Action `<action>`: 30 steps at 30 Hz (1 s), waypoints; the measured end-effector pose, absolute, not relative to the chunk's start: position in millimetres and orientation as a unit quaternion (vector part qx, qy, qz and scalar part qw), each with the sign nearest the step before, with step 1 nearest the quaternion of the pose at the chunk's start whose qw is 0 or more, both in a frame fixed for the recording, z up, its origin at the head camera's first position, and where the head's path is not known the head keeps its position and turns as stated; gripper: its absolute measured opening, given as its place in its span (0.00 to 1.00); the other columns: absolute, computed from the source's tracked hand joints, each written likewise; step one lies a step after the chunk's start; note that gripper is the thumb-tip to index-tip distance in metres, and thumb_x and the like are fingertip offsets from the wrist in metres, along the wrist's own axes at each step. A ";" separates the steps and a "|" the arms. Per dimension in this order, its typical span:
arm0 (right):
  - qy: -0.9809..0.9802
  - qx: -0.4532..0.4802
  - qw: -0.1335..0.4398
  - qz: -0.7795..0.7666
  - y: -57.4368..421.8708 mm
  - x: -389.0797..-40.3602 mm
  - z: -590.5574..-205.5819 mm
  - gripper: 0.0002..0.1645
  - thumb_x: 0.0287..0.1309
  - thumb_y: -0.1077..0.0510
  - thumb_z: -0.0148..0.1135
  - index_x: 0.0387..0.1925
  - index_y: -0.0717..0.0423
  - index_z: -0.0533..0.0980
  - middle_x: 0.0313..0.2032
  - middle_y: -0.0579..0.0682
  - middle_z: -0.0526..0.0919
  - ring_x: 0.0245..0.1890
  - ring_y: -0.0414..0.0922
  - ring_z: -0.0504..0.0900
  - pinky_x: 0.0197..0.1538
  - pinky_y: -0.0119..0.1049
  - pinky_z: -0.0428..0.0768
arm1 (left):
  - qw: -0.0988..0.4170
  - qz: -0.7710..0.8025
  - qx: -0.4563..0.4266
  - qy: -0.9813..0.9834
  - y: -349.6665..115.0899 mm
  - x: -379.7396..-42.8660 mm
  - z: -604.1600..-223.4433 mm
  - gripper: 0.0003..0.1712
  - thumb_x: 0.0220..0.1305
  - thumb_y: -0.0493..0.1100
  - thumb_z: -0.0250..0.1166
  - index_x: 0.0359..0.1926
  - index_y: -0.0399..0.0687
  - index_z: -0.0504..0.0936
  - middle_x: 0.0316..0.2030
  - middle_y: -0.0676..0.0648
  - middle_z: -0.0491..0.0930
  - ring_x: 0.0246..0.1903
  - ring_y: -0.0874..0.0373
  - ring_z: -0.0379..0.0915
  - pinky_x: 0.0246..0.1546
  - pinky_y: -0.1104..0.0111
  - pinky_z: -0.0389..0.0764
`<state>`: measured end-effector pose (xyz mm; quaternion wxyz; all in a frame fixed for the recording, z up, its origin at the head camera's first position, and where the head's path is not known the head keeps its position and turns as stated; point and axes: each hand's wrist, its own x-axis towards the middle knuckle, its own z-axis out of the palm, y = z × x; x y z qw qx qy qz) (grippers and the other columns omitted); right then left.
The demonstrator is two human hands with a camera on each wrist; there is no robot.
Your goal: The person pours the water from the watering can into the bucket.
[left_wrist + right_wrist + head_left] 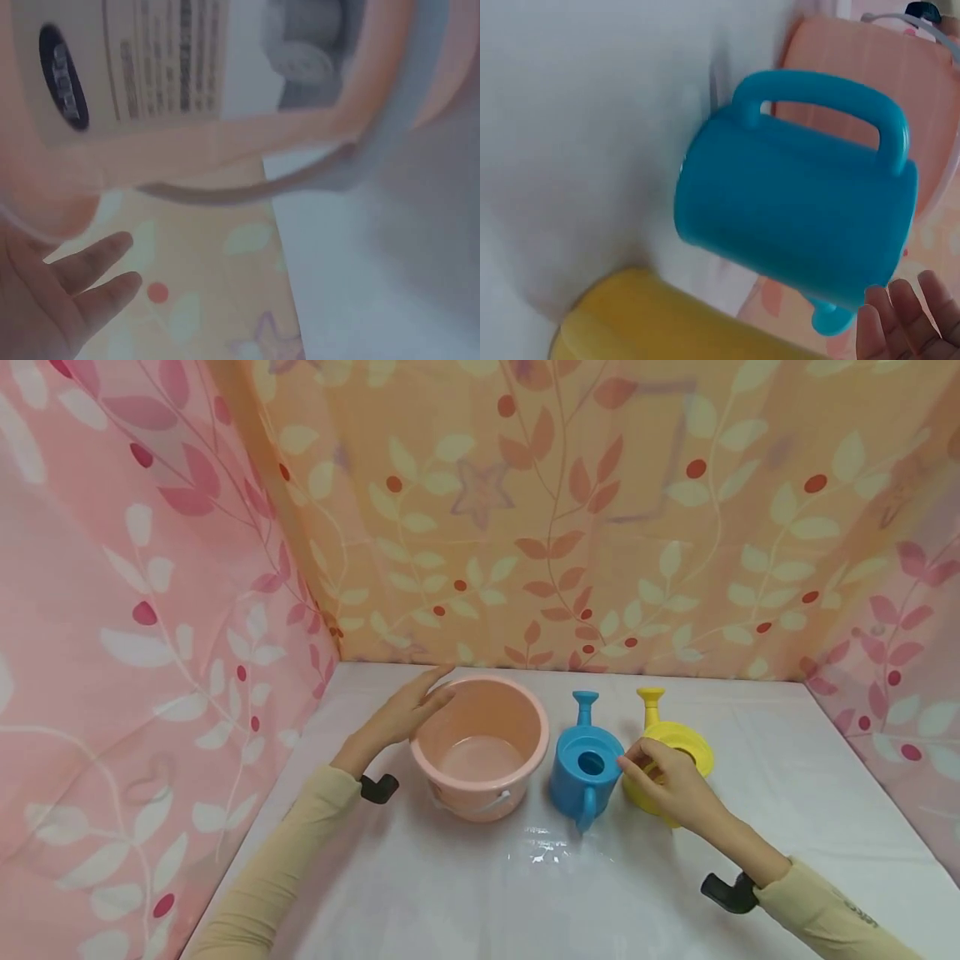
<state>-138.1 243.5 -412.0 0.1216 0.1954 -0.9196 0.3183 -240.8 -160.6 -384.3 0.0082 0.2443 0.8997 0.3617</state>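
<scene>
A pale pink bucket (480, 793) stands upright on the table, and its inside looks empty. At its left rim is my left hand (405, 710), with fingers extended; the left wrist view shows that hand (60, 292) beside the bucket's labelled side (180, 135). Right of the bucket stands a blue watering can (588, 747), spout pointing to the back. Beside it is a yellow watering can (693, 743), partly hidden by my right hand (671, 781). The right hand's fingertips are at the blue can's right rim; in the right wrist view its fingers (907, 319) look fairly straight.
A white cover lies over the table (480, 893). Patterned orange cloth (480, 568) hangs behind it, with pink cloth (172, 693) along the left side and more on the right. The bucket's thin handle (255, 191) hangs down along its side.
</scene>
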 end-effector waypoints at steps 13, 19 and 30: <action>-0.928 0.174 0.119 0.308 225.3 -125.0 -437.2 0.08 0.54 0.48 0.65 0.24 0.45 0.78 0.19 0.34 0.76 0.20 0.32 0.72 0.25 0.25 0.76 | 0.023 0.357 0.245 0.901 -149.3 -240.1 -388.6 0.34 0.64 0.69 0.45 0.69 0.72 0.52 0.69 0.56 0.54 0.68 0.54 0.50 0.65 0.51 0.56; -0.925 0.171 0.107 0.322 222.2 -122.6 -448.0 0.11 0.54 0.44 0.64 0.27 0.46 0.81 0.21 0.32 0.79 0.20 0.30 0.73 0.26 0.25 0.76 | 0.014 0.355 0.242 0.903 -148.4 -239.9 -390.3 0.36 0.64 0.69 0.45 0.70 0.68 0.54 0.70 0.53 0.54 0.68 0.53 0.50 0.65 0.50 0.56; -0.893 0.145 0.104 0.412 210.8 -112.3 -476.5 0.07 0.51 0.50 0.68 0.29 0.45 0.79 0.26 0.36 0.83 0.25 0.30 0.79 0.29 0.27 0.79 | 0.003 0.350 0.226 0.909 -143.7 -235.8 -392.5 0.36 0.64 0.69 0.44 0.70 0.66 0.56 0.70 0.55 0.54 0.69 0.51 0.50 0.65 0.47 0.54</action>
